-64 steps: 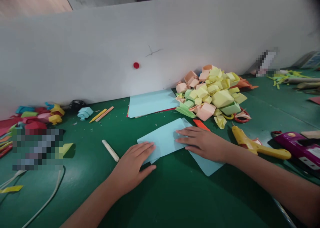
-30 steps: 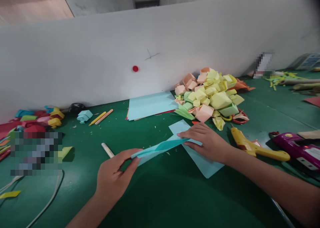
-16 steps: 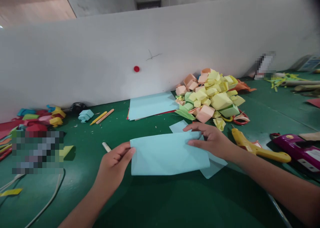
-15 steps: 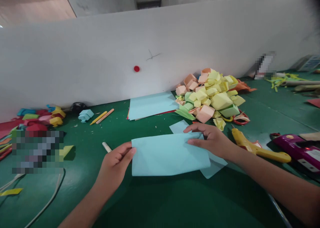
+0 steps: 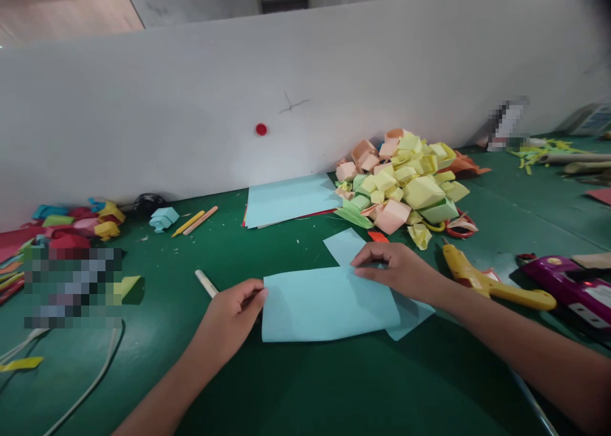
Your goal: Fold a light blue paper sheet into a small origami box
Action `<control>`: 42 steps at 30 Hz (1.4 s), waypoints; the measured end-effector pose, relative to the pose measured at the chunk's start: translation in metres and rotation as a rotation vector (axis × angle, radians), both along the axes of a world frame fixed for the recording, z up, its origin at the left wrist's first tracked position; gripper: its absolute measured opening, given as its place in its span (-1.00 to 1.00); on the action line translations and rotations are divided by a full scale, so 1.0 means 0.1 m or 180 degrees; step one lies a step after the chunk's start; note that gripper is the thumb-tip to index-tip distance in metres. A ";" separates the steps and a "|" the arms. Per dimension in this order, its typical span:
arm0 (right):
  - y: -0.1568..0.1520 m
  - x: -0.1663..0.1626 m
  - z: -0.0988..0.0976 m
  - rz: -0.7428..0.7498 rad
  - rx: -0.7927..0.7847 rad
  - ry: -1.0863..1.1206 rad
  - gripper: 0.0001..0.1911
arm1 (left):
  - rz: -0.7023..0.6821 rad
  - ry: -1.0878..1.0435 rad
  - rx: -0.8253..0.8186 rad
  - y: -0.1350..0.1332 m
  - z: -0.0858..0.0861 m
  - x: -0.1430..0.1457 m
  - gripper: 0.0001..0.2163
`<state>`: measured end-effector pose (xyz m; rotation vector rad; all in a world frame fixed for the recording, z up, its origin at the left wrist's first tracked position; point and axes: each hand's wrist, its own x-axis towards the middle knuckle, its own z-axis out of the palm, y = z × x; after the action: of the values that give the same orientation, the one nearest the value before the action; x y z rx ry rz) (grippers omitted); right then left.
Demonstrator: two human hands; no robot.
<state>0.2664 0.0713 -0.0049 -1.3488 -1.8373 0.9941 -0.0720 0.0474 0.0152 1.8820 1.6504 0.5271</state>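
The left hand (image 5: 238, 312) pinches the left edge of a light-blue paper (image 5: 324, 309) and the right hand (image 5: 394, 270) pinches its top edge, above the green tabletop (image 5: 296, 391), overlapping another blue sheet (image 5: 411, 318).

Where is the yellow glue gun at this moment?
In the head view, the yellow glue gun lies on the green table at the right, just beyond the right forearm and left of the purple device.

Pale blue paper (image 5: 324, 305) — plain green tabletop (image 5: 305, 388)
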 end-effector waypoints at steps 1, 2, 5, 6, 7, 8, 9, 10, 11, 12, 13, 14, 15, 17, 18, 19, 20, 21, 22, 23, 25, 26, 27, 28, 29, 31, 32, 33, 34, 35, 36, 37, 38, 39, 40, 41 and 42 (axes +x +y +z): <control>0.00 0.00 0.00 0.0022 0.0037 -0.0071 -0.78 | -0.0003 0.0125 0.0047 0.00 -0.01 0.00 -0.67; -0.01 0.00 0.00 0.0045 0.0071 -0.0131 -0.79 | -0.0002 0.0280 0.0135 -0.01 -0.02 0.01 -0.67; -0.02 0.00 0.00 0.0098 0.0143 -0.0300 -0.82 | -0.0120 0.0777 0.0771 -0.04 -0.05 0.03 -0.64; -0.02 -0.01 0.00 0.0105 0.0158 -0.0358 -0.83 | -0.0239 0.0905 0.1090 -0.06 -0.06 0.04 -0.64; -0.02 -0.01 -0.01 0.0108 0.0165 -0.0413 -0.84 | -0.0423 0.1002 0.1403 -0.09 -0.07 0.06 -0.65; -0.02 -0.02 -0.01 0.0104 0.0170 -0.0462 -0.85 | -0.0676 0.1069 0.1670 -0.12 -0.08 0.07 -0.66; -0.02 -0.02 -0.02 0.0102 0.0181 -0.0513 -0.85 | -0.0987 0.1120 0.1851 -0.15 -0.08 0.10 -0.67; -0.02 -0.03 -0.03 0.0100 0.0211 -0.0576 -0.86 | -0.1329 0.1167 0.1934 -0.19 -0.08 0.12 -0.67; -0.02 -0.03 -0.04 0.0104 0.0263 -0.0655 -0.86 | -0.1675 0.1213 0.1945 -0.22 -0.09 0.15 -0.65; -0.02 -0.04 -0.04 0.0122 0.0330 -0.0748 -0.85 | -0.1990 0.1262 0.1927 -0.25 -0.09 0.18 -0.64; -0.02 -0.04 -0.05 0.0147 0.0401 -0.0843 -0.85 | -0.2264 0.1305 0.1901 -0.27 -0.10 0.20 -0.62; -0.02 -0.04 -0.06 0.0173 0.0472 -0.0933 -0.84 | -0.2472 0.1338 0.1874 -0.28 -0.11 0.23 -0.62; -0.02 -0.04 -0.07 0.0199 0.0533 -0.1011 -0.83 | -0.2613 0.1355 0.1853 -0.29 -0.12 0.25 -0.63; -0.02 -0.04 -0.08 0.0249 0.0634 -0.1113 -0.83 | -0.2728 0.1327 0.1841 -0.29 -0.14 0.27 -0.64; -0.02 -0.04 -0.09 0.0275 0.0682 -0.1148 -0.83 | -0.2736 0.1303 0.1838 -0.28 -0.14 0.27 -0.64; -0.02 -0.04 -0.09 0.0299 0.0737 -0.1176 -0.83 | -0.2732 0.1290 0.1833 -0.27 -0.15 0.27 -0.64; -0.02 -0.04 -0.09 0.0328 0.0786 -0.1201 -0.84 | -0.2731 0.1291 0.1829 -0.27 -0.15 0.27 -0.64; -0.02 -0.04 -0.10 0.0355 0.0827 -0.1221 -0.84 | -0.2735 0.1305 0.1817 -0.26 -0.15 0.26 -0.64; -0.02 -0.04 -0.10 0.0378 0.0858 -0.1231 -0.85 | -0.2742 0.1323 0.1798 -0.26 -0.15 0.26 -0.64; -0.02 -0.03 -0.10 0.0400 0.0882 -0.1233 -0.85 | -0.2748 0.1335 0.1771 -0.26 -0.15 0.26 -0.63; -0.01 -0.03 -0.11 0.0450 0.0915 -0.1224 -0.86 | -0.2748 0.1317 0.1727 -0.26 -0.14 0.25 -0.63; -0.01 -0.03 -0.11 0.0471 0.0929 -0.1220 -0.86 | -0.2752 0.1306 0.1711 -0.26 -0.15 0.25 -0.63; -0.01 -0.03 -0.11 0.0491 0.0943 -0.1219 -0.86 | -0.2760 0.1310 0.1698 -0.26 -0.15 0.25 -0.62; 0.00 -0.02 -0.12 0.0511 0.0959 -0.1220 -0.86 | -0.2773 0.1328 0.1687 -0.26 -0.15 0.25 -0.62; 0.00 -0.02 -0.12 0.0526 0.0974 -0.1222 -0.86 | -0.2784 0.1354 0.1671 -0.26 -0.15 0.24 -0.62; 0.00 -0.02 -0.12 0.0539 0.1002 -0.1214 -0.86 | -0.2787 0.1373 0.1629 -0.26 -0.15 0.24 -0.61; 0.00 -0.02 -0.13 0.0540 0.1013 -0.1209 -0.86 | -0.2791 0.1360 0.1609 -0.26 -0.15 0.23 -0.61; 0.00 -0.02 -0.13 0.0538 0.1018 -0.1209 -0.86 | -0.2800 0.1344 0.1592 -0.26 -0.14 0.23 -0.61; 0.00 -0.02 -0.13 0.0532 0.1017 -0.1216 -0.86 | -0.2815 0.1345 0.1583 -0.25 -0.14 0.23 -0.61; 0.00 -0.02 -0.13 0.0530 0.1013 -0.1231 -0.86 | -0.2836 0.1369 0.1585 -0.25 -0.14 0.23 -0.61; 0.00 -0.02 -0.12 0.0527 0.1013 -0.1245 -0.86 | -0.2866 0.1411 0.1593 -0.25 -0.14 0.24 -0.61; 0.00 -0.02 -0.12 0.0525 0.1014 -0.1261 -0.86 | -0.2888 0.1458 0.1603 -0.25 -0.13 0.24 -0.61; 0.00 -0.03 -0.12 0.0521 0.1019 -0.1275 -0.86 | -0.2895 0.1494 0.1612 -0.25 -0.14 0.24 -0.61; 0.00 -0.03 -0.12 0.0523 0.1025 -0.1290 -0.87 | -0.2896 0.1509 0.1622 -0.25 -0.14 0.24 -0.62; 0.00 -0.03 -0.12 0.0524 0.1038 -0.1298 -0.87 | -0.2886 0.1504 0.1633 -0.25 -0.15 0.24 -0.62; 0.00 -0.03 -0.12 0.0530 0.1051 -0.1305 -0.87 | -0.2872 0.1480 0.1645 -0.25 -0.15 0.24 -0.62; 0.00 -0.03 -0.12 0.0541 0.1059 -0.1313 -0.87 | -0.2851 0.1453 0.1650 -0.25 -0.16 0.23 -0.62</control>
<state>0.2635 0.0712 -0.0171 -1.2711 -2.3335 0.4745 -0.0488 0.0224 -0.0010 3.0107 0.7334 0.1363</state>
